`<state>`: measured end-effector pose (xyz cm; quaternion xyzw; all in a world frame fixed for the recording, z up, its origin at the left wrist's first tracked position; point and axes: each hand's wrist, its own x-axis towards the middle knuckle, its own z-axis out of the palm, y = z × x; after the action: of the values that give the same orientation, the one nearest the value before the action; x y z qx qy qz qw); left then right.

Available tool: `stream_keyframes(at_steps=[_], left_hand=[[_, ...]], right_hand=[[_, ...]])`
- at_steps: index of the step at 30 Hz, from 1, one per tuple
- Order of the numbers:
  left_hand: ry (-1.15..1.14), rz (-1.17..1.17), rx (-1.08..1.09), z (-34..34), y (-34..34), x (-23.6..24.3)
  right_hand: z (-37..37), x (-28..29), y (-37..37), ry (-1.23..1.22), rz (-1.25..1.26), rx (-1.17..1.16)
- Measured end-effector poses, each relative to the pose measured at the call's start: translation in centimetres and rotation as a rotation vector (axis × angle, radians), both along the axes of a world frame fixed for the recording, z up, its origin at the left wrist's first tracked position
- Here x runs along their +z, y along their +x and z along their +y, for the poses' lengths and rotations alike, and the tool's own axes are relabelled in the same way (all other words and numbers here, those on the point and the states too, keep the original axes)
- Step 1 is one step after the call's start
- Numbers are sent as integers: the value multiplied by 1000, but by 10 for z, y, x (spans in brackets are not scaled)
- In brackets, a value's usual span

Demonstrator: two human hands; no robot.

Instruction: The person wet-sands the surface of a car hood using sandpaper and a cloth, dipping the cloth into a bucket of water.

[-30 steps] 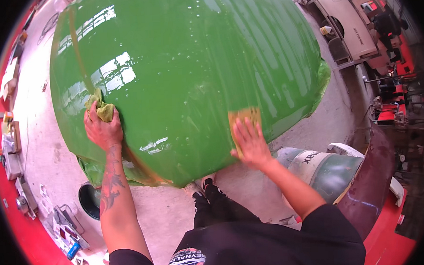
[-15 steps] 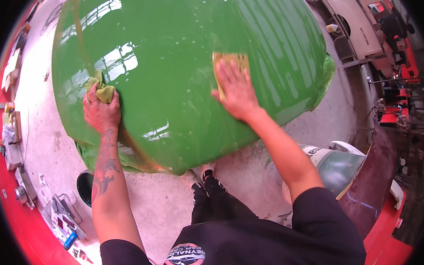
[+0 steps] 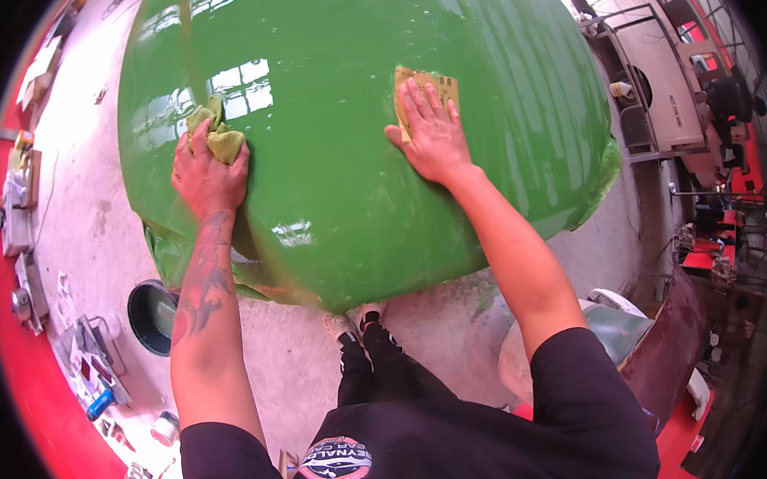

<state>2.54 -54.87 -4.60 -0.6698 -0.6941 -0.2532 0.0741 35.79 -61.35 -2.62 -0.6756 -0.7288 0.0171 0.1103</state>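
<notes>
A wet, glossy green car panel (image 3: 346, 181), rounded like a hood, fills the upper middle. My left hand (image 3: 210, 175) rests on its left part, fingers curled round a crumpled yellow-green cloth (image 3: 225, 144). Farther right, my right hand (image 3: 434, 137) lies flat with fingers stretched out. Beneath those fingers a tan sheet of sandpaper (image 3: 448, 89) is pressed to the panel; its far and right edges show past the hand. Water drops and streaks cover the paint around both hands.
Left of my legs stands a dark bucket (image 3: 152, 317) on the concrete floor (image 3: 312, 365). A maroon curved panel (image 3: 671, 346) leans beside a green and white drum (image 3: 614, 330) at lower right. A beige vehicle body (image 3: 656, 60) stands at far right. Tools (image 3: 91, 363) lie at left.
The view has shifted, so the green panel sits farther right and more of the bucket shows. Both hands appear slightly higher in the picture, still on the cloth and the sandpaper.
</notes>
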Motion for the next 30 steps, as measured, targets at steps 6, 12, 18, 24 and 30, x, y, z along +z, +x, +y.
stream_keyframes(at_steps=[6, 12, 18, 24, 30], left_hand=[[9, -17, -3, -3, 1, 8], [-9, -58, 8, -3, 0, 8], [33, -84, -42, -5, -2, 0], [-16, -82, -75, 16, -35, 3], [-56, -53, -3, 32, -65, -4]], right_hand=[[-126, -9, -50, -189, -71, 123], [-141, 5, -55, -433, -122, 324], [76, 5, -73, -24, -4, 167], [-52, -5, -110, -97, -141, 355], [-118, 8, -116, -310, -201, 612]])
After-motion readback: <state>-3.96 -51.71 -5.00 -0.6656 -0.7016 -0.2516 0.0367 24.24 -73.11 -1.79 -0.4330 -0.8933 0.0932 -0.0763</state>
